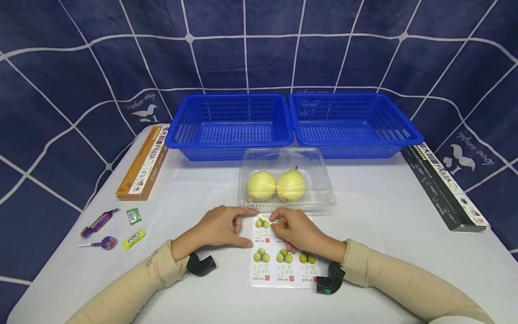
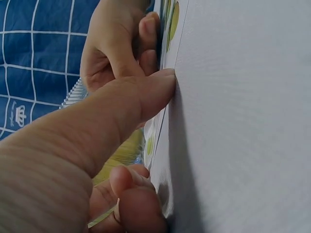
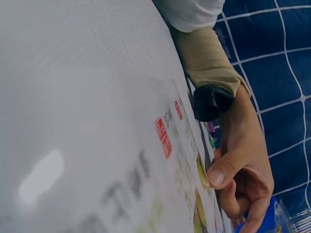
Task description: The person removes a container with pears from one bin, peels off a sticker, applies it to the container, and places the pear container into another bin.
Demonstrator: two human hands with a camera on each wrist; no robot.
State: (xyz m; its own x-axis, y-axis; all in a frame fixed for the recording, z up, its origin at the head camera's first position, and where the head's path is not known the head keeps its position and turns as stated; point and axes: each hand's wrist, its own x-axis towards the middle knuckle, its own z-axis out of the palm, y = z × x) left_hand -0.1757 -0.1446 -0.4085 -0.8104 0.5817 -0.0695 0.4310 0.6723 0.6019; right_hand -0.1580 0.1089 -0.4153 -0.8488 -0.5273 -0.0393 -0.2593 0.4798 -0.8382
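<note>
A white sheet of pear stickers lies flat on the table, printed with green pears, writing and red seals. My left hand rests at its left side, thumb tip at the edge and index finger stretched to the top corner. Fingers curled, my right hand is over the upper part of the sheet, thumb and index finger pinching at a top-row sticker and covering much of that row. Just beyond the sheet stands a clear plastic box with two yellow-green pears inside.
Behind the box sit two blue baskets side by side. A brown pasta box lies at the left, a black pasta box at the right. Several wrapped sweets, including a lollipop, lie at the left.
</note>
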